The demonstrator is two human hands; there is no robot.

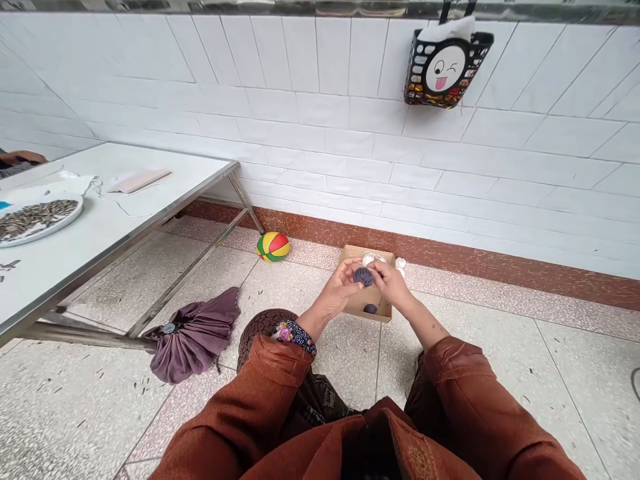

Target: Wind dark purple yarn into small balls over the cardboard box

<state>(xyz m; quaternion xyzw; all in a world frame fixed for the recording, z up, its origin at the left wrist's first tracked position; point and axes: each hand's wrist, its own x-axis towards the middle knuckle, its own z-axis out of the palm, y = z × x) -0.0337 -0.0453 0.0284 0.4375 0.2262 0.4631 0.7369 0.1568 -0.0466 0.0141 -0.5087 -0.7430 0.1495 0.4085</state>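
Note:
Above a shallow cardboard box, my left hand (337, 290) holds a small dark purple ball of yarn (363, 277) between curled fingers and thumb. Close against the ball's right side, my right hand (393, 281) has its fingers pinched together; what lies in the pinch is too small to make out. The cardboard box (356, 307) sits on the floor beneath both hands. A second dark ball (370, 309) lies in its near part. White yarn balls (369, 259) show at its far end, partly hidden by my hands.
At left stands a white table (115, 180) with a plate (77, 212) of small dark pieces. A striped ball (273, 247) rests near its leg. Purple gathered cloth (197, 337) lies on the floor. A black basket (447, 70) hangs on the tiled wall. Another person's hand (23, 157) shows far left.

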